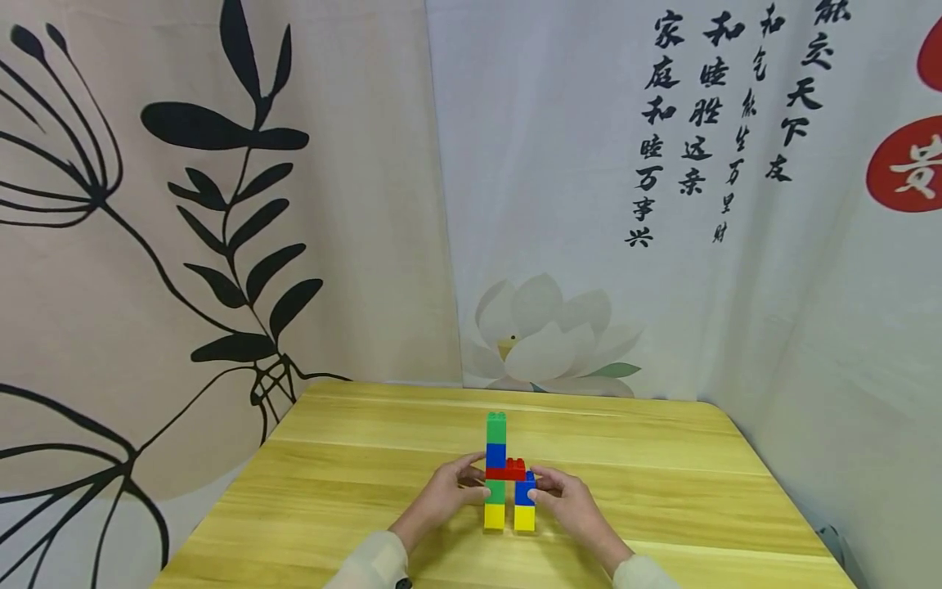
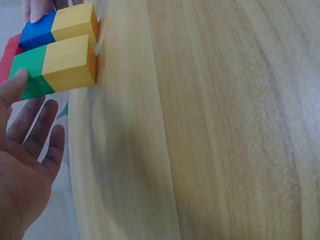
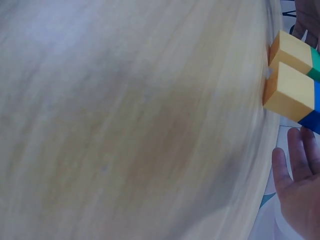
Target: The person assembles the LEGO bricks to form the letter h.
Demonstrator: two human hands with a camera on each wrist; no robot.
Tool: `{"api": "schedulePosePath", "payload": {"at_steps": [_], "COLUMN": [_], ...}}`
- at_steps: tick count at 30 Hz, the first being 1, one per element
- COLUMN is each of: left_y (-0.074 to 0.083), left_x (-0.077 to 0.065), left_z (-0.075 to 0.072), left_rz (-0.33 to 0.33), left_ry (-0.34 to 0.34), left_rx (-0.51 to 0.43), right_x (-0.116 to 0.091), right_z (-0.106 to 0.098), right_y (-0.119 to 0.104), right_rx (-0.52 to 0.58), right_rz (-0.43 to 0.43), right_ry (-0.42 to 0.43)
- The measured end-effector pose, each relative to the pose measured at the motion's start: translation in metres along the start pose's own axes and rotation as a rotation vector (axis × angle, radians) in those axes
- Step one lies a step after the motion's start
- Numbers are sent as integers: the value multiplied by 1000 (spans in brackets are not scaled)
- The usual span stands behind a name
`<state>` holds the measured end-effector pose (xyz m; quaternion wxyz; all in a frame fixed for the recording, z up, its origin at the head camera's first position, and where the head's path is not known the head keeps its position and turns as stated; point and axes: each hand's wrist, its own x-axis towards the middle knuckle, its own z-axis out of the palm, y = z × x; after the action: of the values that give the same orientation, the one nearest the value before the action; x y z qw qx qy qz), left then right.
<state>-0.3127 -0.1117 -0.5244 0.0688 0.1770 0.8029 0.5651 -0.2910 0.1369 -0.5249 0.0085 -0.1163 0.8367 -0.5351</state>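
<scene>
A toy brick structure [image 1: 495, 493] stands upright on the wooden table. Its left column has a yellow brick [image 1: 495, 517], a green one, then a red brick [image 1: 504, 470], with blue and another green [image 1: 496, 429] above. The shorter right column is a yellow brick [image 1: 525, 519] with a blue brick [image 1: 524, 492] on it; the red one reaches across towards its top. My left hand [image 1: 446, 493] holds the left column, its thumb [image 2: 19, 82] on the lower green brick. From the right, my right hand [image 1: 568, 501] pinches the blue brick between thumb and index finger.
The wooden table [image 1: 331, 491] spreads around both hands. Behind it hangs a pale curtain [image 1: 375, 204] printed with plants and writing, which also runs along the right side. A small dark object [image 1: 403, 583] shows at the left sleeve.
</scene>
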Motion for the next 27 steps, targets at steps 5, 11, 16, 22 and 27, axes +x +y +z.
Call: {"api": "schedulePosePath", "payload": {"at_steps": [5, 11, 16, 22, 27], "left_y": [0, 1, 0, -2, -4], "left_x": [0, -1, -1, -1, -2], "left_z": [1, 3, 4, 3, 2], "left_rz": [12, 24, 3, -11, -36], "left_ry": [-8, -16, -26, -54, -73], "left_rx": [-8, 1, 2, -7, -2], "right_x": [0, 1, 0, -2, -2], "right_z": [2, 3, 2, 1, 1], "right_y": [1, 4, 6, 7, 8], "right_rx": [18, 44, 66, 25, 8], "right_rz": [11, 3, -3, 26, 42], "right_ry": [1, -20, -58, -82, -95]}}
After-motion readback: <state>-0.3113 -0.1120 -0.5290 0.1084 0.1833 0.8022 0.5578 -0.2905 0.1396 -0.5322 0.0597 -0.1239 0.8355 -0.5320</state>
